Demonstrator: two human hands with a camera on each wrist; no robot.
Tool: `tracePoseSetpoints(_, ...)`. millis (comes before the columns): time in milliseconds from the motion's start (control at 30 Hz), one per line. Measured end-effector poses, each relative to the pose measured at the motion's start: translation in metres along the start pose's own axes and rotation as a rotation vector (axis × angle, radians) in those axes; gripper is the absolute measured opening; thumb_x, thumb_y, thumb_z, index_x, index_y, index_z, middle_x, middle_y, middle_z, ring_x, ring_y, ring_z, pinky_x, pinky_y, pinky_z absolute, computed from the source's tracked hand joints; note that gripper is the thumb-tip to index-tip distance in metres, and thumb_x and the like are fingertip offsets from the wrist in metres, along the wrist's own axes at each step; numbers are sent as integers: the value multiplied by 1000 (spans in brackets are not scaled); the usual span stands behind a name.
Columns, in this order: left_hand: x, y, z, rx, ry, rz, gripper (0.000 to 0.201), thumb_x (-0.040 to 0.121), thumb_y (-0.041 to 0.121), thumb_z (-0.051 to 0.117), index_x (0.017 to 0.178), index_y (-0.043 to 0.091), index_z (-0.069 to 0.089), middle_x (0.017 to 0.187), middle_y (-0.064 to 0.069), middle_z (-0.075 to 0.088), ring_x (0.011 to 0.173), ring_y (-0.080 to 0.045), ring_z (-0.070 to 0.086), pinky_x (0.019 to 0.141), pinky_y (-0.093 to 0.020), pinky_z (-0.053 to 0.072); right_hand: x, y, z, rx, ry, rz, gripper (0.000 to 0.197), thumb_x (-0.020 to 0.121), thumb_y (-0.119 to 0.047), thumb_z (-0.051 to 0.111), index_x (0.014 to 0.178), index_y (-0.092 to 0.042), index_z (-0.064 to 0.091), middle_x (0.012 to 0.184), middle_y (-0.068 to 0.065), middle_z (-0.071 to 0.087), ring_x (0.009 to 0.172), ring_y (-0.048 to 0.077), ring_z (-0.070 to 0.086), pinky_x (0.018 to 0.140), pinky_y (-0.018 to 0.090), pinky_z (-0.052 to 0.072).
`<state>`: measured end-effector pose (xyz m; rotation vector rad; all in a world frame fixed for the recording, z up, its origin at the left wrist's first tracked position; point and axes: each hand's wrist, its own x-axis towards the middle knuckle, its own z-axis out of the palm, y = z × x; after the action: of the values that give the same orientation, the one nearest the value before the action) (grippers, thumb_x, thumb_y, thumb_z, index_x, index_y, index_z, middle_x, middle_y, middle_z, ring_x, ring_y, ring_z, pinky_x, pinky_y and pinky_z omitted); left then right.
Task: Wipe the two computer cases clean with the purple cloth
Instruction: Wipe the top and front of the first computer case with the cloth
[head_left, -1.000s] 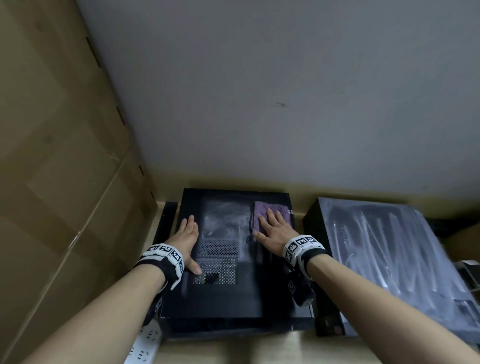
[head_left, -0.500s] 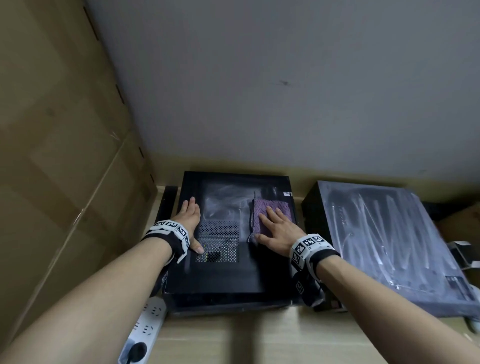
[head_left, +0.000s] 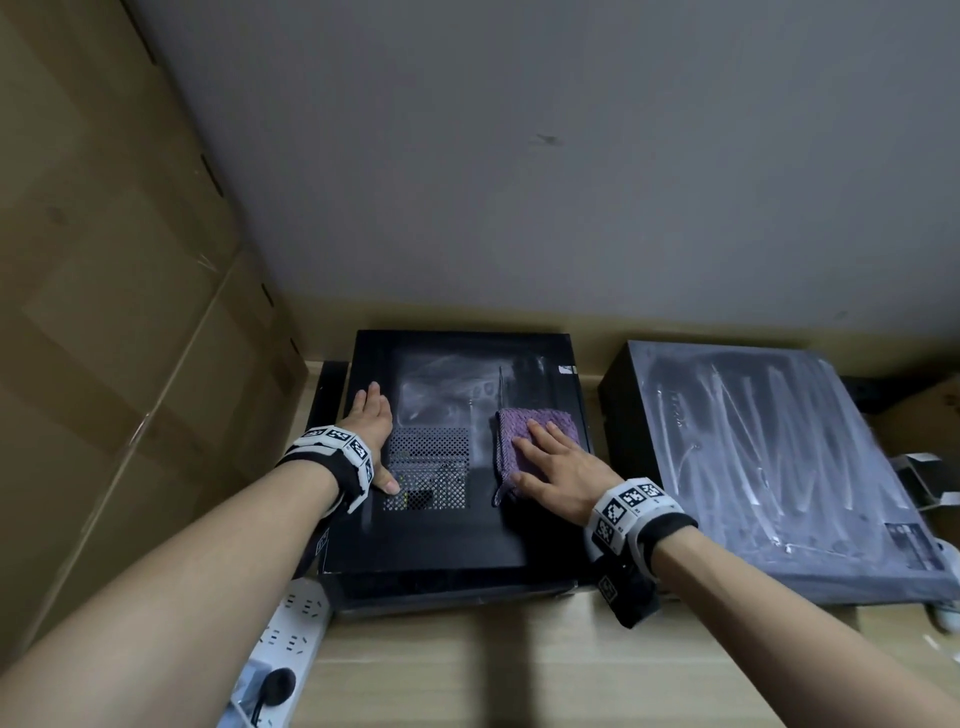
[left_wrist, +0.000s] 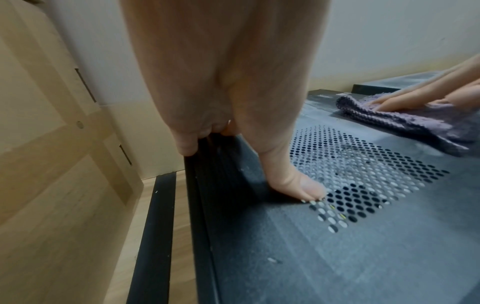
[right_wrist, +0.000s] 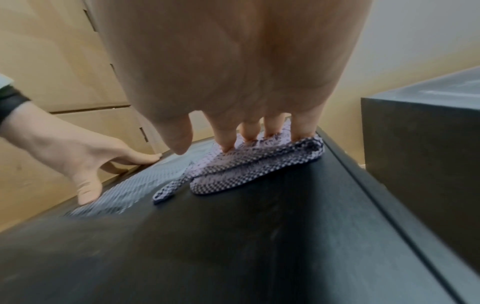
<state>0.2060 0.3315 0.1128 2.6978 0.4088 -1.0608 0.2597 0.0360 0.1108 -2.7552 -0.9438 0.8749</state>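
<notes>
Because the purple cloth (head_left: 535, 441) is soft and folded, I judge it may bunch, so my right hand (head_left: 558, 470) presses it with flat, spread fingers on the black computer case (head_left: 441, 535). My left hand (head_left: 371, 431) rests open on the case's left edge, thumb by the perforated vent (head_left: 431, 467), steadying what I judge is a stiff, heavy box. The dusty grey case (head_left: 779, 467) waits just beside on the right, a white power strip (head_left: 291, 629) lies at the front left, and nothing blocks the wiping.

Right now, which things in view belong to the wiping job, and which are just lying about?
Job:
folded purple knitted cloth under right hand
black computer case with perforated vent, steadied by left hand
dusty grey-streaked computer case

Lying about:
white power strip
stacked brown cardboard boxes
</notes>
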Motion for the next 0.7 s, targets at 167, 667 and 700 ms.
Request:
tracePoseSetpoints(167, 4, -2, 2, -22, 5, 17, 142, 64, 38, 88, 148, 1, -20, 153, -13, -36, 143, -28, -27, 121, -43, 5, 37, 12, -25, -19, 11, 21, 69, 99, -61, 28, 157, -30, 11, 165, -3, -7, 152, 18, -9, 121, 36, 1)
tracePoseSetpoints(667, 4, -6, 3, -109, 68, 63, 145, 57, 34, 92, 151, 4, -14, 155, -7, -32, 145, -23, -25, 122, -42, 11, 135, -2, -57, -64, 78, 61, 73, 98, -61, 25, 158, -25, 6, 165, 3, -9, 151, 28, -10, 122, 51, 7)
tracePoseSetpoints(700, 3, -4, 2, -105, 74, 61, 145, 57, 34, 92, 151, 4, -14, 156, -8, -32, 145, -24, -24, 122, -42, 11, 137, -8, -58, -56, 78, 56, 73, 98, -61, 26, 158, -24, 6, 165, 3, -9, 151, 29, -10, 122, 51, 7)
